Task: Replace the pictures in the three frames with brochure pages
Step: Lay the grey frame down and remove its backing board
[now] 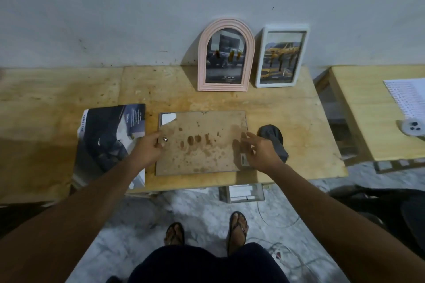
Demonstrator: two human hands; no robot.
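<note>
Flat frame (202, 145): face down near the front edge of the table (179, 96), stained brown backing board up, a white corner showing at its upper left
Metal clip (165, 139): small, on the backing near the frame's left edge
Left hand (148, 148): at the frame's left edge, fingers (158, 138) curled beside the clip; grasping it or merely touching, cannot tell
Right hand (259, 151): over the frame's right edge, fingers spread and released, holding nothing
Brochure (108, 140): just left of the flat frame, dark car cover up, partly under the left forearm
Dark cloth (273, 138): bunched just right of the flat frame, behind the right hand
Pink arched frame (202, 64): upright at the back of the table, leaning on the wall, a car picture with a Toyota mark inside
White frame (274, 85): just beside the pink one on its right, tilted against the wall, a yellow car picture inside
Side table (358, 110): on the right, apart from the main table, carrying a printed sheet (407, 94) and a white round device (412, 127)
Floor (202, 211): pale, with two sandalled feet and loose cables
</note>
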